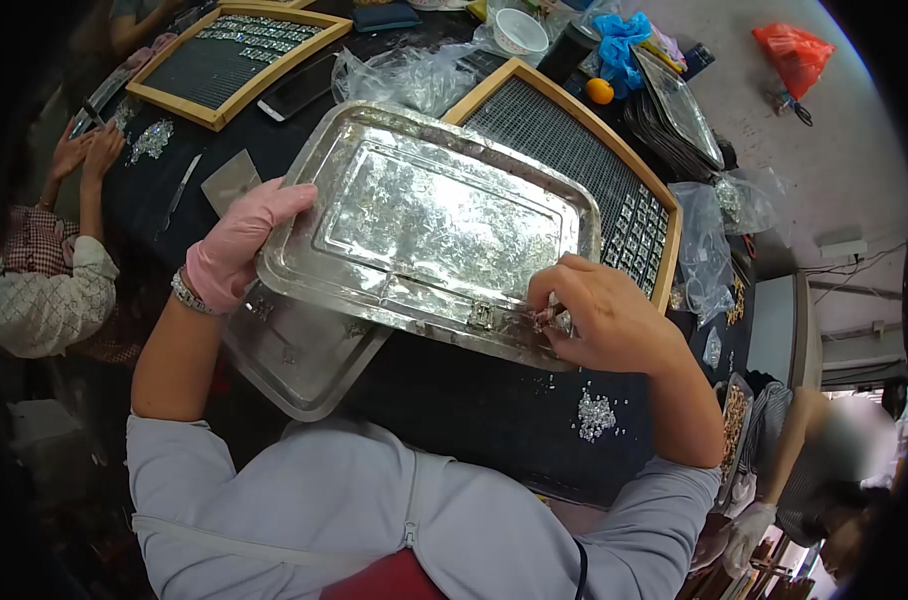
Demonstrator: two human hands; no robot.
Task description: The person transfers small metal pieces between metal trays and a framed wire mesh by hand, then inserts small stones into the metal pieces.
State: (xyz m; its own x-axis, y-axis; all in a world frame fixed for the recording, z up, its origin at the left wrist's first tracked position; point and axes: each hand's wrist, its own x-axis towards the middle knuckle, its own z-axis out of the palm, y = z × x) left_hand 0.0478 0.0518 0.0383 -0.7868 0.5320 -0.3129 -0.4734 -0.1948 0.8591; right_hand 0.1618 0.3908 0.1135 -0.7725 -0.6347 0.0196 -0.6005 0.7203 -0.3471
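Observation:
My left hand [237,240], in a pink glove, grips the left end of a shiny metal tray [304,260], its thumb over the rim. The tray is tilted above the table. Inside its near edge lies a small square metal piece [482,315] with stones. At the tray's near right corner my right hand [604,315], bare, has its fingers pinched together. A small glinting bit shows at the fingertips, too small to name. A second metal tray [319,385] sits lower, partly hidden under the first. Near my right wrist lies a pile of clear stones [596,415].
Behind the tray is a wood-framed mesh board [671,270] with rows of square pieces; another framed board [219,112] stands far left. Plastic bags [404,80], a phone [296,90], a knife [182,190] and an orange [600,91] lie about. People's hands [86,152] work at left; another person's gloved hand [749,535] is at right.

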